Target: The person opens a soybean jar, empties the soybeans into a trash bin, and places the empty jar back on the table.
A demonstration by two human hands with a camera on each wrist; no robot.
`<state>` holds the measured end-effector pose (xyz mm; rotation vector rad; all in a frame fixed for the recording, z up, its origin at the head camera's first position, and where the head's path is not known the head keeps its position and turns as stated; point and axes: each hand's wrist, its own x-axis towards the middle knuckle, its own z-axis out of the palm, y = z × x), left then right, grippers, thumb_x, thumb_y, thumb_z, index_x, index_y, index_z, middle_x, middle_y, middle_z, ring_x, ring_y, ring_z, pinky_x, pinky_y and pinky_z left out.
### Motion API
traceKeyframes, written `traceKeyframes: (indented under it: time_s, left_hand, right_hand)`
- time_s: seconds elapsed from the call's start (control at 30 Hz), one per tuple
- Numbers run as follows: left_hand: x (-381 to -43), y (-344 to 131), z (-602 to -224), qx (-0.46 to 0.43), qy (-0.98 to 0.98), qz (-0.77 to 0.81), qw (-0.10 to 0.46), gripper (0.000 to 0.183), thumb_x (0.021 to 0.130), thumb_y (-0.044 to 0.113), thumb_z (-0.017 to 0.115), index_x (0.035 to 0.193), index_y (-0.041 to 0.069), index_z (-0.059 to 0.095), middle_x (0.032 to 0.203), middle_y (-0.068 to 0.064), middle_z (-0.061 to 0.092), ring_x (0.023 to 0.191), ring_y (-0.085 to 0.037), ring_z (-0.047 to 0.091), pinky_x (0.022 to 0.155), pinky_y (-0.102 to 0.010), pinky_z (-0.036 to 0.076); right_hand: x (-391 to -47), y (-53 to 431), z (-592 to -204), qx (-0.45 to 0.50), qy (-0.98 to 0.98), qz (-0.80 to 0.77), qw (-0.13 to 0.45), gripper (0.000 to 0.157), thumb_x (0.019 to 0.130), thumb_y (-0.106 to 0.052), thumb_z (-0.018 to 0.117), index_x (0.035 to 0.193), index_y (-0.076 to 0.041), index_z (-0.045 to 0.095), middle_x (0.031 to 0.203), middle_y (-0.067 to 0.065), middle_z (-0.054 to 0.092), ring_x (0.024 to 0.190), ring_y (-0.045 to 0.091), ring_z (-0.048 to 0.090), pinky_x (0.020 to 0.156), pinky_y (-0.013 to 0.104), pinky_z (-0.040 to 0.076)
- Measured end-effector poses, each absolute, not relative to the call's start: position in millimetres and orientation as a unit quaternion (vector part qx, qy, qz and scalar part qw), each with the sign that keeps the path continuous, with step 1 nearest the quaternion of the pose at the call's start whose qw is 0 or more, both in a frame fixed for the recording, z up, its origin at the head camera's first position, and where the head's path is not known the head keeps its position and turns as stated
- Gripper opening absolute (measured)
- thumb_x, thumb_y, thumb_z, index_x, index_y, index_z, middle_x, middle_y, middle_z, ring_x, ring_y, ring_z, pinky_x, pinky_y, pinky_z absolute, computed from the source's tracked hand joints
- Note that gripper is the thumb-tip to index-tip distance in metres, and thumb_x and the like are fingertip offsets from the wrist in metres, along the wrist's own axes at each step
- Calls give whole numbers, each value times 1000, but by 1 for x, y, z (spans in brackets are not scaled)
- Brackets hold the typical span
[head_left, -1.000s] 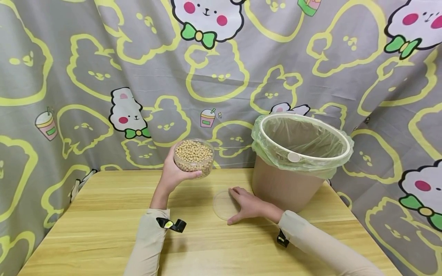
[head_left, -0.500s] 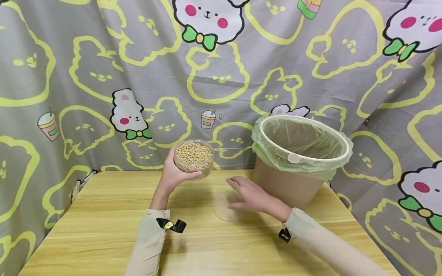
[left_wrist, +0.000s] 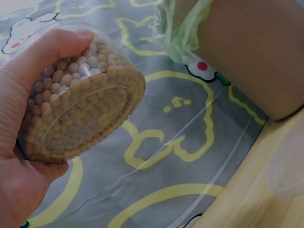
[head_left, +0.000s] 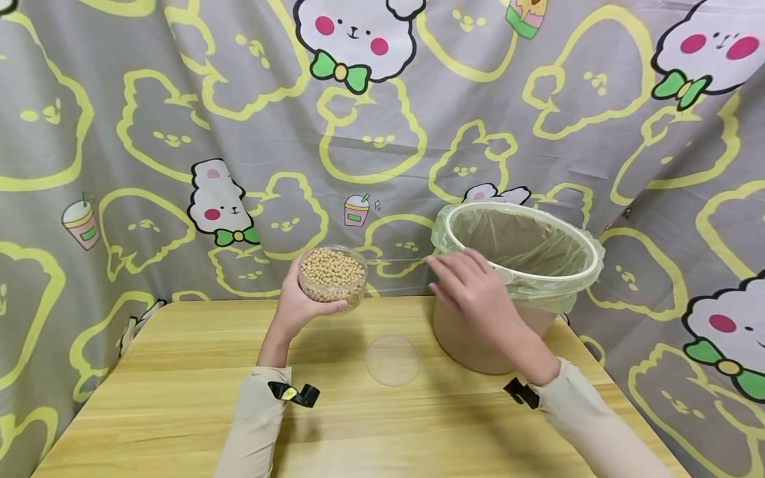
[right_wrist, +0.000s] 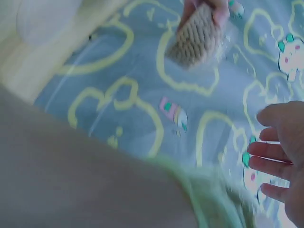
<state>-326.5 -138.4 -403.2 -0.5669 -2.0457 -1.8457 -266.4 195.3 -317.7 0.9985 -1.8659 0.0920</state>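
A clear round plastic jar (head_left: 333, 275) full of pale round beans, perhaps soybeans, is held up off the table by my left hand (head_left: 301, 299). Its mouth is uncovered and tips slightly toward me. In the left wrist view, thumb and fingers wrap around the jar's wall (left_wrist: 80, 95). My right hand (head_left: 478, 299) hovers in front of the bin, holding nothing. Its fingers look loosely extended in the right wrist view, where the hand (right_wrist: 280, 152) shows at the right edge. The clear round lid (head_left: 392, 360) lies flat on the table below both hands.
A beige trash bin (head_left: 478, 345) with a white rim ring (head_left: 582, 245) and a green bag liner (head_left: 562, 295) stands on the right of the wooden table (head_left: 197, 378). A grey patterned curtain (head_left: 269, 133) hangs behind the table.
My right hand has come off the lid, rising and moving right toward the bin. The lid stays on the table. My left hand keeps the jar in nearly the same place.
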Motion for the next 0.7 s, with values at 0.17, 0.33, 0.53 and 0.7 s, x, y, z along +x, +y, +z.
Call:
traceKeyframes:
  time_s: [0.17, 0.33, 0.53, 0.7]
  left_hand:
    - [-325, -135, -404, -197, -716, -649, 166, 117, 59, 1, 96, 157, 13, 33, 149, -8, 47, 134, -25, 50, 109, -36, 46]
    - [-324, -128, -402, -192, -713, -652, 174, 117, 59, 1, 97, 156, 12, 33, 150, -10, 48, 135, -26, 49, 110, -34, 45]
    - [-324, -113, -396, -181, -698, -668, 184, 115, 59, 1, 97, 155, 14, 35, 148, -7, 49, 134, -23, 50, 110, -38, 45]
    - [-328, -101, -381, -169, -691, -678, 186, 114, 59, 6, 98, 155, 16, 35, 146, -6, 50, 132, -23, 51, 111, -45, 45]
  right_hand:
    - [-268, 218, -311, 367, -752, 8, 547, 30, 100, -14, 61, 122, 3, 71, 107, 19, 73, 97, 38, 68, 94, 55, 53]
    - [-271, 237, -315, 343, -753, -14, 562, 28, 99, -11, 60, 120, 4, 71, 102, 19, 73, 90, 38, 67, 88, 54, 55]
    - [-272, 251, -320, 322, -750, -22, 578, 27, 101, -12, 58, 118, 4, 72, 92, 17, 73, 80, 36, 68, 79, 52, 57]
    - [-271, 254, -319, 329, -748, -10, 577, 27, 102, -11, 56, 117, 5, 72, 85, 16, 71, 69, 35, 67, 65, 48, 58]
